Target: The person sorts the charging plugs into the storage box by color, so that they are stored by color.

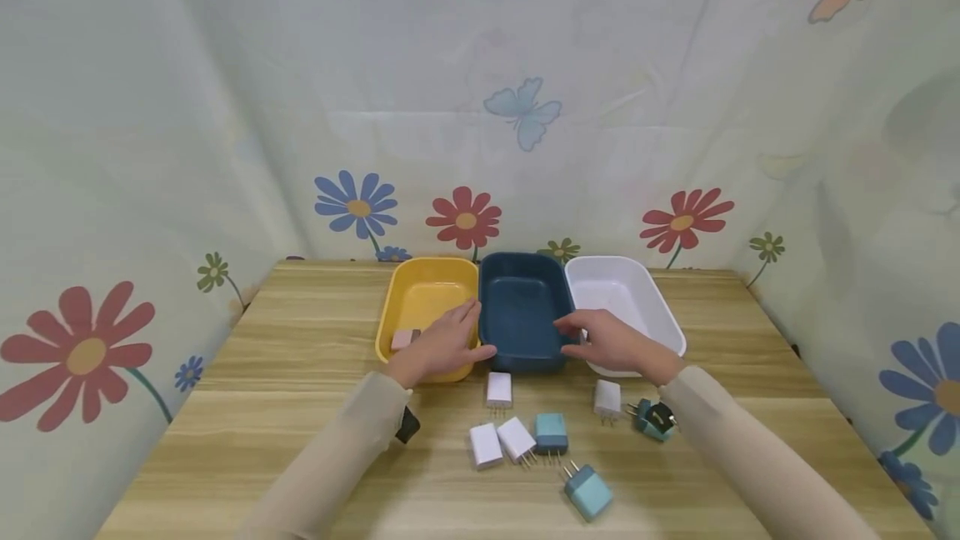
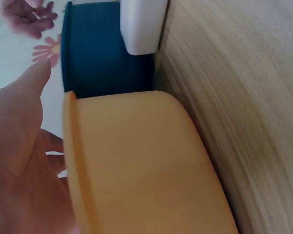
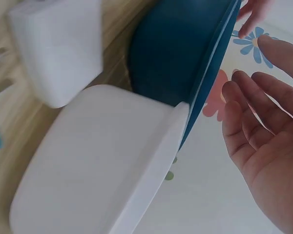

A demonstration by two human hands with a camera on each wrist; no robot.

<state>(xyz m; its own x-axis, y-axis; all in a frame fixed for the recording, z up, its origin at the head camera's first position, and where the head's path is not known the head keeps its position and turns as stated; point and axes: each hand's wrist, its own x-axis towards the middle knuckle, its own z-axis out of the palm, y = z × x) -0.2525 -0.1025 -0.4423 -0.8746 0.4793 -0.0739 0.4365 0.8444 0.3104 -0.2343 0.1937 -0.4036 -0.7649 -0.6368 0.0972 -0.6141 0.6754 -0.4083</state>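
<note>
My left hand [image 1: 444, 342] is over the near right part of the yellow bin [image 1: 431, 283], fingers extended toward its rim and thumb pointing at the dark blue bin [image 1: 525, 307]. In the left wrist view the palm [image 2: 19, 165] lies alongside the yellow bin's rim, holding nothing. My right hand [image 1: 611, 340] hovers around the border of the blue bin and the white bin [image 1: 615, 286]. Its fingers [image 3: 239, 122] are loosely bent, with nothing between them, in the right wrist view. A pinkish block [image 1: 403, 340] sits in the yellow bin, partly hidden by my left hand.
Several plug chargers lie before the bins: a white charger [image 1: 498, 390] by the blue bin, another white charger [image 1: 607, 398] below the white bin, and a teal charger [image 1: 588, 492] nearest me. A black object [image 1: 407, 426] shows beside my left sleeve. A flowered curtain [image 1: 525, 182] hangs behind.
</note>
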